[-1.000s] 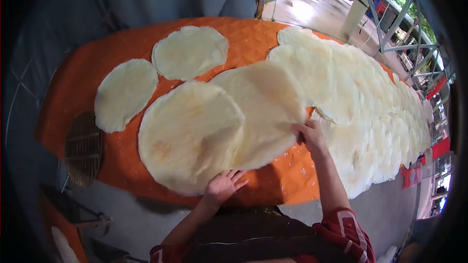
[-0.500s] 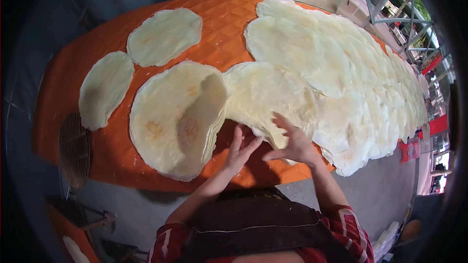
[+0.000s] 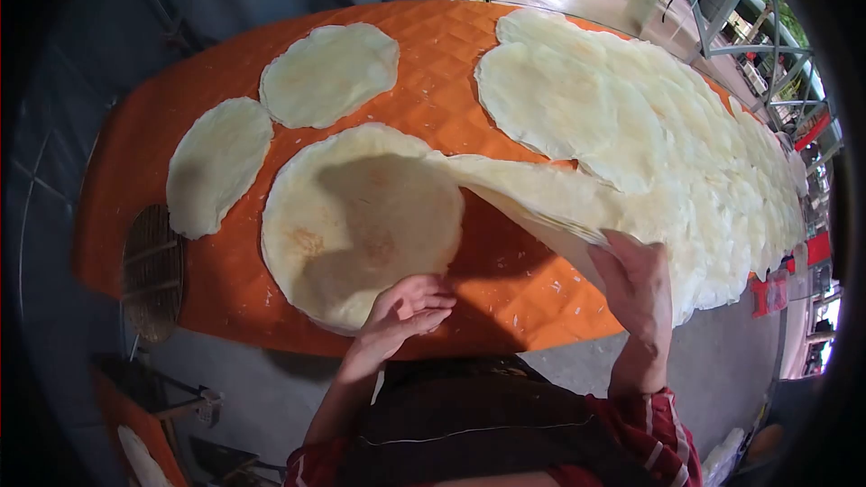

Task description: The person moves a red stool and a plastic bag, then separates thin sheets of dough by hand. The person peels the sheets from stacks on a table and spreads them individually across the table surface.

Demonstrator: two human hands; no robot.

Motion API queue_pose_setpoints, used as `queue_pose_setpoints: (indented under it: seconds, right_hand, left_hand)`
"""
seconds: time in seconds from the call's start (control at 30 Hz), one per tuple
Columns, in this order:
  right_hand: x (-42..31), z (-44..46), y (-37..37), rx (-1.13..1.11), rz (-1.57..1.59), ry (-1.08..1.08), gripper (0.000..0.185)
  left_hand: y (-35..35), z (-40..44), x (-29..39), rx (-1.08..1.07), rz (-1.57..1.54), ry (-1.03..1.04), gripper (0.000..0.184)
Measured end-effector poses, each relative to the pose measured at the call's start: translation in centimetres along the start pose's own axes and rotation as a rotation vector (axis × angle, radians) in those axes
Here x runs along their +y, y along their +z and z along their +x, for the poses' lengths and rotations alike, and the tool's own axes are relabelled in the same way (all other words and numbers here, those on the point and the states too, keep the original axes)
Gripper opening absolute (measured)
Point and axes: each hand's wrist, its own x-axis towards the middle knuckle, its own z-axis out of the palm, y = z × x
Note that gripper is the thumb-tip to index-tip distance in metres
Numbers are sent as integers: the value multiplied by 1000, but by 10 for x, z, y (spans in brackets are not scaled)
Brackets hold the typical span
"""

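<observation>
In the head view, the right hand (image 3: 636, 281) had moved rightward within half a second, its fingers now pinching the near edge of a pale sheet (image 3: 532, 185). The sheet stretched, edge raised, from beside the round stack (image 3: 361, 194) to the overlapping spread (image 3: 713, 207) on the orange surface (image 3: 514, 284). The left hand (image 3: 408, 311), empty, fingers loosely curled, had shifted to the stack's near edge. Apparently, sheet and stack were being parted.

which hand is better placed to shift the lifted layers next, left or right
Probably the right: the right hand grips the lifted layers by their near edge, beside the overlapping sheets. The left hand looks empty, by the round sheet.
</observation>
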Motion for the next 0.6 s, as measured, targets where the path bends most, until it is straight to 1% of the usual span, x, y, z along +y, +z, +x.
queue_pose_setpoints:
  seconds: [0.03, 0.1, 0.13, 0.23, 0.33, 0.37, 0.4, 0.43, 0.47, 0.57, 0.6]
  right_hand:
    - [6, -4, -3, 25, 18, 49, 14]
    - [46, 8, -17, -79, 145, 349, 14]
    - [48, 19, -20, -53, 294, 354, 14]
    - [11, 18, -7, -33, 360, 176, 13]
    - [-36, 8, 31, -305, 254, -67, 4]
    - [-40, 2, 56, -463, 293, -91, 8]
    - [-48, -1, 81, -572, 422, -95, 24]
    - [-40, -3, 106, -803, 474, 35, 50]
    - [-30, -7, 130, -851, 544, 107, 74]
    - [-5, -17, 163, -667, 499, 97, 93]
    - [5, -21, 173, -668, 613, 138, 108]
  left_hand:
    - [-8, -6, -2, 5, -7, -44, 40]
    - [-25, -17, -13, 21, -31, -134, 41]
    - [-30, -20, -15, 13, -50, -155, 44]
    - [-27, -19, -11, -23, -66, -101, 51]
    - [-14, -9, 0, -23, -320, 86, 52]
    - [-16, -6, -2, 1, -326, 96, 50]
    - [-22, -3, -7, 29, -333, 104, 49]
    - [-27, -3, -10, 63, -344, 110, 47]
    - [-29, -4, 0, 145, -227, -31, 43]
    - [-70, -2, -28, 162, -234, -138, 50]
    - [-73, -3, -32, 148, -290, -87, 43]
